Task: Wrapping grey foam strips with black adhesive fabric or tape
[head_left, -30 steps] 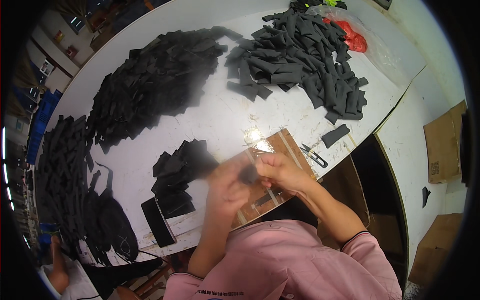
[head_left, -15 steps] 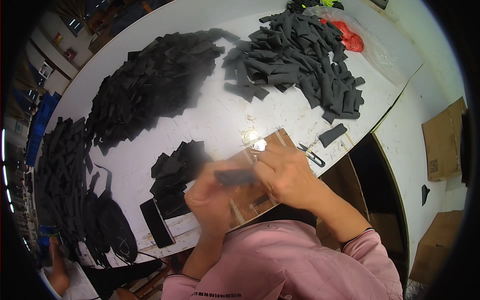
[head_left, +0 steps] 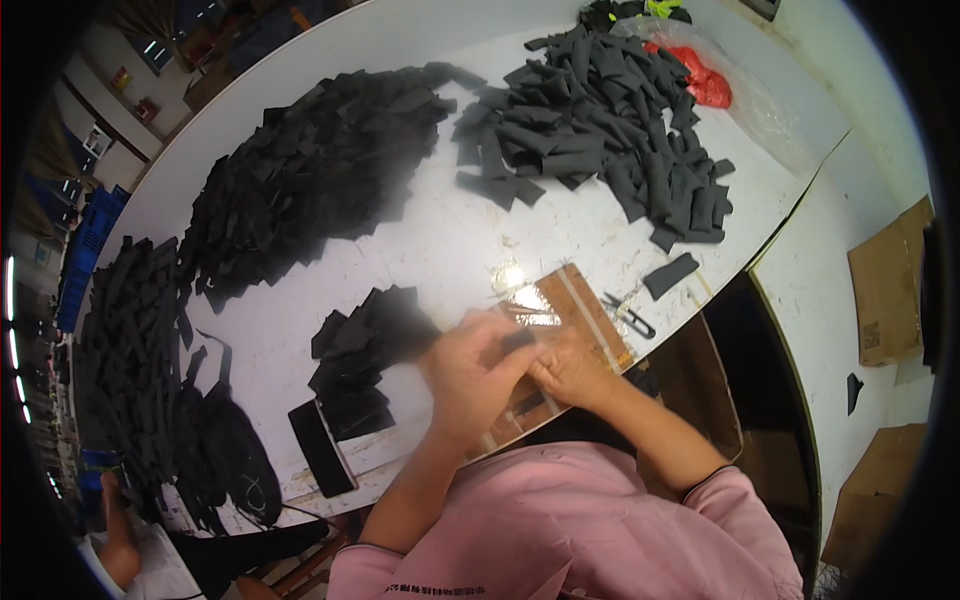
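Observation:
Over a brown wooden board (head_left: 562,292) at the table's near edge, my two hands meet. A small dark fabric piece (head_left: 518,342) shows between them, mostly covered by fingers. My left hand (head_left: 472,378) is closed around it, with the thumb pressed along its side. The fingers of my right hand (head_left: 572,372) are pinched at its other end, against the left fingertips. To the right of the board lie thread snips (head_left: 634,318) with dark handles and a single black fabric tube (head_left: 671,276). Left of my hands is a small heap of flat black fabric pieces (head_left: 350,345).
A large pile of flat black pieces (head_left: 310,170) covers the far left; a pile of black tubes (head_left: 600,130) lies far right, beside a clear bag with red contents (head_left: 708,85). Black strips (head_left: 130,340) and a dark flat block (head_left: 322,448) lie left. Cardboard boxes (head_left: 888,290) stand right.
My left hand has moved right and up to meet the right hand. The fabric piece, earlier stretched visibly between them, is now mostly enclosed. My right hand has shifted slightly down and nearer.

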Available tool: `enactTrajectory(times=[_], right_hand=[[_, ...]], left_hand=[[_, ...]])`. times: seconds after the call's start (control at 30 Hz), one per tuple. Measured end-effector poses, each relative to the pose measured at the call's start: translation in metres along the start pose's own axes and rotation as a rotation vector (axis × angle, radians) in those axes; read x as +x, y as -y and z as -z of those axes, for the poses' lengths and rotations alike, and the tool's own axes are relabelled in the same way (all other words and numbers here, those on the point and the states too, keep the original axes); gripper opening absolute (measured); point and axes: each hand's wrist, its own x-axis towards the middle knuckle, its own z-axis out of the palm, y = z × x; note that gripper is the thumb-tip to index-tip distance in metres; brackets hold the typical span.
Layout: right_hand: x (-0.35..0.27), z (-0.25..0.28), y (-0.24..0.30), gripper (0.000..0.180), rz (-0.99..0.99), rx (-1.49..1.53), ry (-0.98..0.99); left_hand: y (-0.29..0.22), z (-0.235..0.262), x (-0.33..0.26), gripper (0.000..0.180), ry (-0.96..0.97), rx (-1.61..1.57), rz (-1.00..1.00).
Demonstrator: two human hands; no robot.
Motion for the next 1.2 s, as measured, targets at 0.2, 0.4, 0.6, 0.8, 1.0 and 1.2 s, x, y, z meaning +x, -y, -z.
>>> enactTrajectory(times=[0.2, 0.4, 0.6, 0.8, 1.0, 1.2], right_hand=[[0.008, 0.013, 0.01, 0.014, -0.064, 0.011, 0.059], [0.027, 0.034, 0.033, 0.022, 0.027, -0.218, 0.113], [0.015, 0.01, 0.014, 0.031, 0.0, -0.214, 0.08], [0.019, 0.02, 0.023, 0.032, -0.105, -0.249, 0.182], [0.024, 0.026, 0.027, 0.029, -0.054, -0.195, 0.159], [0.019, 0.013, 0.012, 0.026, -0.002, -0.015, 0.082]], left_hand=[[-0.007, -0.002, -0.008, 0.011, -0.046, -0.292, -0.134], [-0.006, 0.01, -0.01, 0.017, -0.165, -0.661, -0.19], [0.01, 0.012, -0.017, 0.015, -0.18, -0.799, -0.053], [-0.004, 0.015, -0.01, 0.013, -0.17, -0.651, -0.125], [-0.013, 0.025, 0.0, 0.011, -0.077, -0.273, -0.296], [-0.01, 0.026, -0.004, 0.007, -0.093, -0.157, -0.235]])
